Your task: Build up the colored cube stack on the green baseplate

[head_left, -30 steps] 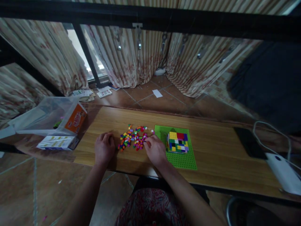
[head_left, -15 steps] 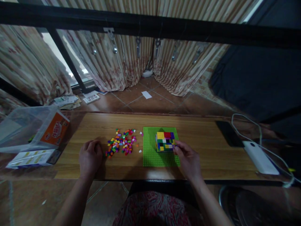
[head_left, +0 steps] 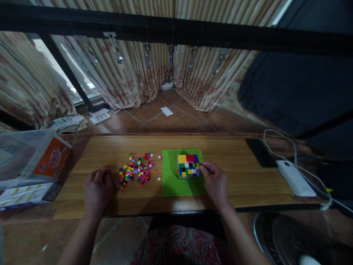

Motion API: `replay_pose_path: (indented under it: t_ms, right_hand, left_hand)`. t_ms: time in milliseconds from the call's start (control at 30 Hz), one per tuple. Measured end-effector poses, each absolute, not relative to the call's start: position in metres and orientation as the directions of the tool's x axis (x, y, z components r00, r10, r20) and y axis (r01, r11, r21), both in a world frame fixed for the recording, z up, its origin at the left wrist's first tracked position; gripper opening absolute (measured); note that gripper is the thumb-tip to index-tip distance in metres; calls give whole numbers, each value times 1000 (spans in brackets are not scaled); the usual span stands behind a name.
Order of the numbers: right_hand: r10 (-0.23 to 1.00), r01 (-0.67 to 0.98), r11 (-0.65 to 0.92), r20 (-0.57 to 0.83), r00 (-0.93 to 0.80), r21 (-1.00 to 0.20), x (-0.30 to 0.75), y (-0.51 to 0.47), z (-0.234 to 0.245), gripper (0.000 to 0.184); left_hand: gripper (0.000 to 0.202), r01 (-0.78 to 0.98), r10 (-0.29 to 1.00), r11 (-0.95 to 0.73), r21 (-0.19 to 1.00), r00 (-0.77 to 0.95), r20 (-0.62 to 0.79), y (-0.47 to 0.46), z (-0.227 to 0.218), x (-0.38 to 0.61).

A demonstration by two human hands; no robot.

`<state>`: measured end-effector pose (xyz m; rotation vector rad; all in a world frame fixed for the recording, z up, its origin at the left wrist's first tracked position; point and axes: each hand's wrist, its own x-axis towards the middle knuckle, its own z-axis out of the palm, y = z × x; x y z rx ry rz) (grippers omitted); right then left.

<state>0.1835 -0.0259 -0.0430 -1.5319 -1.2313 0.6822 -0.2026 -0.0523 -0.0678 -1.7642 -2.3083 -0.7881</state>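
A multicoloured block of small bricks (head_left: 188, 166) stands on a green baseplate (head_left: 171, 184) in the middle of a wooden tabletop (head_left: 234, 162). My right hand (head_left: 215, 181) rests just right of the block, fingers pinched together at its right side; what they pinch is too small to see. A loose pile of several tiny coloured bricks (head_left: 135, 172) lies left of the plate. My left hand (head_left: 97, 189) lies curled on the wood left of that pile, fingers folded under, with nothing visible in it.
A black phone (head_left: 258, 152), a white power bank (head_left: 295, 178) and its cable lie at the table's right end. A clear plastic box (head_left: 16, 154) with an orange carton (head_left: 52, 162) and a flat white packet (head_left: 22, 195) sit at the left. Curtains and a black bar stand behind.
My right hand left the loose brick pile and moved right to the side of the built block. My left hand stayed by the pile. The camera view shifted right.
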Motion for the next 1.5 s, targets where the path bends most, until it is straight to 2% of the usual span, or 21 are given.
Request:
replay_pose_path:
  t_ms: [200, 600, 933, 1500]
  right_hand:
    - [931, 366, 49, 175, 319, -929, 183, -21, -50, 23]
    - [920, 255, 6, 105, 377, -967, 183, -16, -51, 21]
    - [896, 392, 9, 182, 406, -920, 172, -12, -50, 23]
    - [896, 125, 28, 81, 437, -992, 171, -16, -48, 23]
  left_hand:
    - [30, 927, 861, 203, 315, -322, 394, -53, -68, -202]
    - [29, 927, 858, 194, 321, -319, 402, -52, -68, -201]
    - [30, 927, 855, 201, 316, -324, 405, -53, -69, -202]
    - [26, 928, 853, 182, 324, -313, 418, -52, -70, -203]
